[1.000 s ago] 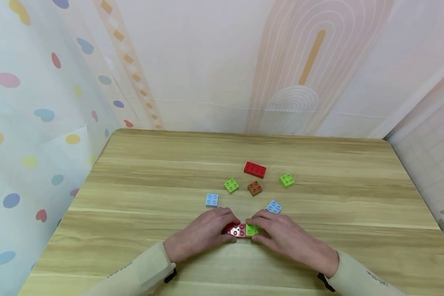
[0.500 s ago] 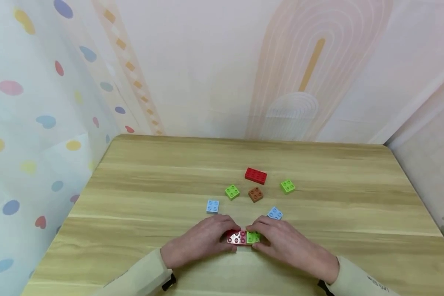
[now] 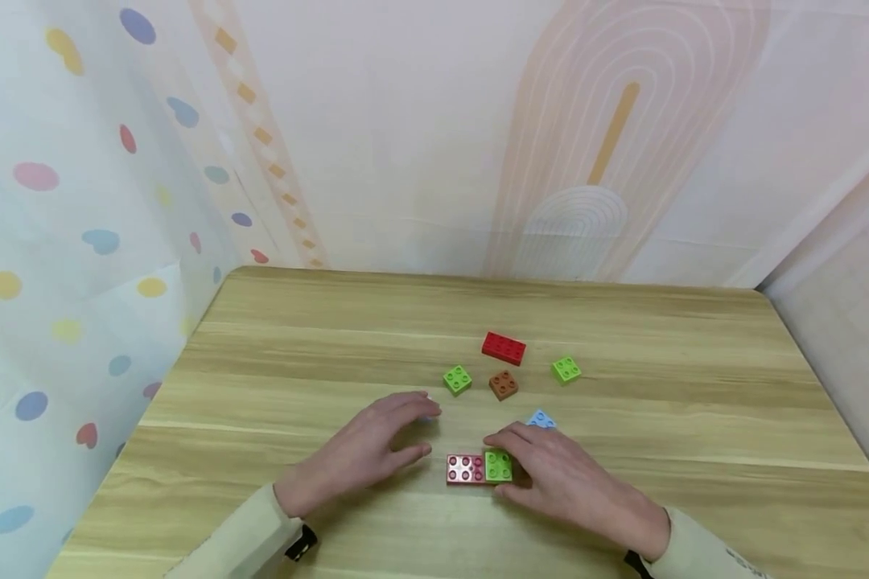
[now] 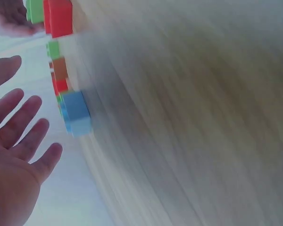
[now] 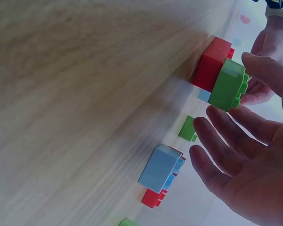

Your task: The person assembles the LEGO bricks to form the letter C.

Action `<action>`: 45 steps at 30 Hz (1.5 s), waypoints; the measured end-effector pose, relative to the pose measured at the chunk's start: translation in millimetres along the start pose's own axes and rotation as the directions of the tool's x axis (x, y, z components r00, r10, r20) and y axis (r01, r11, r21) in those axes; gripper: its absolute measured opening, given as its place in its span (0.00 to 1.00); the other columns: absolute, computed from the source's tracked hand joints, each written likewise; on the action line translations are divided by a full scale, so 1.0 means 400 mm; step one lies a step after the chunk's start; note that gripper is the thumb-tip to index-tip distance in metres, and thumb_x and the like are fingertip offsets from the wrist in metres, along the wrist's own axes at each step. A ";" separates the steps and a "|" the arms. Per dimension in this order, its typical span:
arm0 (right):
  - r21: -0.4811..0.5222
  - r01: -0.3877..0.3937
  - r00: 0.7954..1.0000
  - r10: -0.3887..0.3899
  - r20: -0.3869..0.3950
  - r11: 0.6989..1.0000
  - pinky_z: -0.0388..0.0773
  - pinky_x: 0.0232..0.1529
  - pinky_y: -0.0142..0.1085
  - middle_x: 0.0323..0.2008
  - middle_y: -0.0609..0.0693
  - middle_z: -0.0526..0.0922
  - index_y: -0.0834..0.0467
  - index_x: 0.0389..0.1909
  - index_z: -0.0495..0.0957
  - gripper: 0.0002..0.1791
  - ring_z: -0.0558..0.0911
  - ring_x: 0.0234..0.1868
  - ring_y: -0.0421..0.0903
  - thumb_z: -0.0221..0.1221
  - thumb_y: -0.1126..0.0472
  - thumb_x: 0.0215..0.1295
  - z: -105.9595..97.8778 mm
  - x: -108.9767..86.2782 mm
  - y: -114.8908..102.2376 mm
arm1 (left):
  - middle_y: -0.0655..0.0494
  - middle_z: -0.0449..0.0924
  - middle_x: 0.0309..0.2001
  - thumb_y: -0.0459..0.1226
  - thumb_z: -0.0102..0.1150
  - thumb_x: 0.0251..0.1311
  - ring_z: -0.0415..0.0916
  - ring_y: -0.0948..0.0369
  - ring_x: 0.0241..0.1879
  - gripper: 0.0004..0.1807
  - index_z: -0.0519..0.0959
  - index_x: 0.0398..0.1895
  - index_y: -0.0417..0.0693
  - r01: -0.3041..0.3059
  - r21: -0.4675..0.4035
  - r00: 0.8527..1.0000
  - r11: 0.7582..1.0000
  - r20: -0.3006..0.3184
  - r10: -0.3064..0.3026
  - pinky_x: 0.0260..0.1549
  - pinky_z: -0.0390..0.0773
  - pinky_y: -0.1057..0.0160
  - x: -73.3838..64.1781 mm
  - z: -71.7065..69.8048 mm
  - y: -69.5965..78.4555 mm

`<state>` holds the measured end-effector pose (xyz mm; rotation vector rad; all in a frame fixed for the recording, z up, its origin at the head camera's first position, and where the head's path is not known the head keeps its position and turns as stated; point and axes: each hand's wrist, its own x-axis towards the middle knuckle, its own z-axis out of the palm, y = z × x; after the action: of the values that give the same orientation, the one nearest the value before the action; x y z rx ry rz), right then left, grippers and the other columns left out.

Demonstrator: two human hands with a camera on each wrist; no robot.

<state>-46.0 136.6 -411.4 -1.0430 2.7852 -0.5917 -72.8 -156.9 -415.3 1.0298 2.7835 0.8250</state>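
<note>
A red building block (image 3: 465,469) lies near the front of the table, with a green block (image 3: 498,466) stacked on its right end. My right hand (image 3: 565,478) holds the green block, thumb at its near side and fingertips at its far side. My left hand (image 3: 365,446) is off the red block, its fingers spread and reaching toward a light blue block (image 4: 77,113). In the head view those fingers cover nearly all of that blue block. In the left wrist view no block lies between the fingers.
Beyond the hands lie a green block (image 3: 457,380), a brown block (image 3: 503,385), another green block (image 3: 566,370) and a long red block (image 3: 504,348). A second light blue block (image 3: 541,419) sits just behind my right hand, partly covered. A patterned cloth (image 3: 405,161) hangs behind the table.
My left hand has let go of the red block and moved left and away from me, over the left light blue block. The right hand stays at the green block. The head view has shifted slightly.
</note>
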 end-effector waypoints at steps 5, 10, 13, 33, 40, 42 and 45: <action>0.003 -0.008 1.000 0.008 0.004 1.000 0.79 0.61 0.50 0.56 0.48 0.85 0.56 0.60 0.80 0.28 0.81 0.59 0.48 0.74 0.51 0.61 -0.001 -0.002 0.003 | 0.45 0.73 0.70 0.42 0.70 0.65 0.65 0.45 0.73 0.31 0.74 0.68 0.42 0.002 0.000 1.000 1.000 -0.007 -0.002 0.70 0.66 0.40 0.009 -0.010 -0.028; 0.014 -0.013 1.000 0.012 0.017 1.000 0.78 0.62 0.51 0.57 0.48 0.85 0.56 0.61 0.80 0.29 0.82 0.59 0.49 0.73 0.49 0.62 -0.002 -0.001 0.005 | 0.44 0.70 0.72 0.45 0.70 0.65 0.61 0.45 0.75 0.34 0.72 0.71 0.43 0.051 -0.022 0.998 0.998 0.031 -0.050 0.71 0.61 0.38 0.023 -0.020 -0.050; 0.017 -0.011 1.000 0.010 0.021 1.000 0.78 0.62 0.51 0.56 0.48 0.85 0.55 0.60 0.80 0.28 0.82 0.58 0.49 0.73 0.49 0.63 -0.002 0.000 0.005 | 0.45 0.71 0.72 0.48 0.69 0.66 0.59 0.46 0.76 0.35 0.72 0.71 0.43 0.075 -0.012 0.996 0.997 0.056 -0.074 0.74 0.57 0.39 0.033 -0.024 -0.060; 0.004 -0.021 0.999 0.020 0.050 1.000 0.81 0.57 0.50 0.51 0.48 0.88 0.57 0.56 0.83 0.22 0.84 0.52 0.47 0.72 0.53 0.65 0.002 0.004 0.003 | 0.41 0.78 0.65 0.40 0.66 0.69 0.75 0.46 0.65 0.22 0.79 0.63 0.42 0.094 0.079 0.985 0.992 0.138 -0.104 0.71 0.65 0.39 0.046 -0.014 -0.080; 0.019 -0.038 0.997 0.036 0.067 0.999 0.81 0.56 0.50 0.51 0.49 0.88 0.57 0.57 0.83 0.22 0.84 0.52 0.47 0.72 0.53 0.65 -0.004 0.004 0.003 | 0.50 0.85 0.56 0.39 0.69 0.67 0.81 0.53 0.57 0.20 0.81 0.60 0.44 0.070 0.043 0.991 0.997 0.108 -0.074 0.67 0.71 0.43 0.039 -0.006 -0.064; 0.021 -0.044 0.997 0.043 0.072 0.999 0.81 0.56 0.50 0.51 0.49 0.88 0.57 0.57 0.83 0.22 0.84 0.52 0.47 0.72 0.53 0.65 -0.004 0.004 0.003 | 0.50 0.85 0.56 0.39 0.69 0.67 0.82 0.54 0.56 0.20 0.81 0.60 0.44 0.075 0.045 0.991 0.996 0.109 -0.079 0.64 0.76 0.45 0.036 -0.005 -0.055; 0.026 -0.053 0.996 0.051 0.078 0.998 0.82 0.56 0.50 0.51 0.49 0.87 0.57 0.57 0.83 0.22 0.84 0.52 0.48 0.72 0.53 0.65 -0.005 0.004 0.003 | 0.49 0.85 0.56 0.38 0.68 0.67 0.82 0.53 0.56 0.20 0.81 0.61 0.43 0.077 0.041 0.991 0.996 0.106 -0.081 0.61 0.79 0.47 0.031 -0.004 -0.044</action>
<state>-48.3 137.0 -410.1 -0.9636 2.7202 -0.5707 -93.3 -161.1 -421.2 0.9330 2.7388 0.6905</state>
